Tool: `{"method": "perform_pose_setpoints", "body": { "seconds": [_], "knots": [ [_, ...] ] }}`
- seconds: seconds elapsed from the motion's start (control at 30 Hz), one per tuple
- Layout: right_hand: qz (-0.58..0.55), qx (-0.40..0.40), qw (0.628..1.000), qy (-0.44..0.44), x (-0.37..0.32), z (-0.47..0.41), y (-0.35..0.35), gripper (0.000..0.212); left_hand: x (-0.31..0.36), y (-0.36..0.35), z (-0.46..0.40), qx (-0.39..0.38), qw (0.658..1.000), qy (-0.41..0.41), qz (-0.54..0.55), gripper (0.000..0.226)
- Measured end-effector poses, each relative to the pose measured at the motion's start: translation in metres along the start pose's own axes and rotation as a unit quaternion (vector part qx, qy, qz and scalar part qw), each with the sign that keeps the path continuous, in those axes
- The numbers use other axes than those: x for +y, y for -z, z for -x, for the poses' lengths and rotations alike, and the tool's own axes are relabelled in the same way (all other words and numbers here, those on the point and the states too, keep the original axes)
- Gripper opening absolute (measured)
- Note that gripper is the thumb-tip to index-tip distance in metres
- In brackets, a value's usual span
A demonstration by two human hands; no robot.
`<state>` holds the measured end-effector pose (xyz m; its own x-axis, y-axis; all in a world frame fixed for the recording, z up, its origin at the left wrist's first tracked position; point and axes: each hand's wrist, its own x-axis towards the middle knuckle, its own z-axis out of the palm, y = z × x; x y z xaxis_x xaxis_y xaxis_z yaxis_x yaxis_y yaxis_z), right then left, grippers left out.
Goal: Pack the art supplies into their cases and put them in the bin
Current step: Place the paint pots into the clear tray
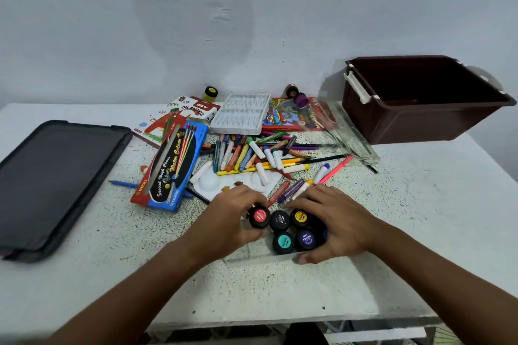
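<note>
Red-lidded "POSTER" jar in left hand; "OIL PASTELS" box beyond
</note>
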<state>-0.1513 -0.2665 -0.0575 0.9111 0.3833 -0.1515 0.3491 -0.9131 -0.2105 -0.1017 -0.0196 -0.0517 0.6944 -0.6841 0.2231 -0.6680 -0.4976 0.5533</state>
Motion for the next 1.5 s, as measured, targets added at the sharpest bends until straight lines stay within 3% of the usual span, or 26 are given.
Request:
{"method": "perform_pose_setpoints", "body": {
  "seconds": [0.57, 0.93, 1.1, 1.23, 1.33, 1.5],
  "knots": [
    [0.002, 0.000, 1.000, 0.001, 0.001, -0.001, -0.001, 0.094, -0.010, -0.023, 0.013, 0.051, 0.993, -0.010, -0.102, 0.054],
    [0.009, 0.008, 1.000, 0.012, 0.003, 0.000, -0.002, 0.093, -0.017, -0.028, 0.019, 0.056, 0.993, -0.018, -0.107, 0.055],
    [0.005, 0.013, 1.000, 0.020, 0.003, 0.001, -0.004, 0.093, -0.025, -0.023, 0.031, 0.092, 0.995, -0.014, -0.026, 0.055],
    [-0.023, -0.011, 0.999, 0.040, 0.002, 0.000, 0.004, 0.095, -0.034, -0.011, 0.050, 0.158, 0.984, 0.032, 0.081, 0.036],
    [-0.105, 0.002, 0.994, 0.040, 0.002, -0.005, 0.021, 0.082, -0.040, -0.006, 0.060, 0.170, 0.978, 0.046, 0.112, 0.024],
    [-0.160, 0.166, 0.973, -0.031, 0.024, -0.057, 0.057, 0.033, -0.052, -0.002, 0.061, 0.153, 0.972, 0.062, 0.169, 0.022]
  ]
}}
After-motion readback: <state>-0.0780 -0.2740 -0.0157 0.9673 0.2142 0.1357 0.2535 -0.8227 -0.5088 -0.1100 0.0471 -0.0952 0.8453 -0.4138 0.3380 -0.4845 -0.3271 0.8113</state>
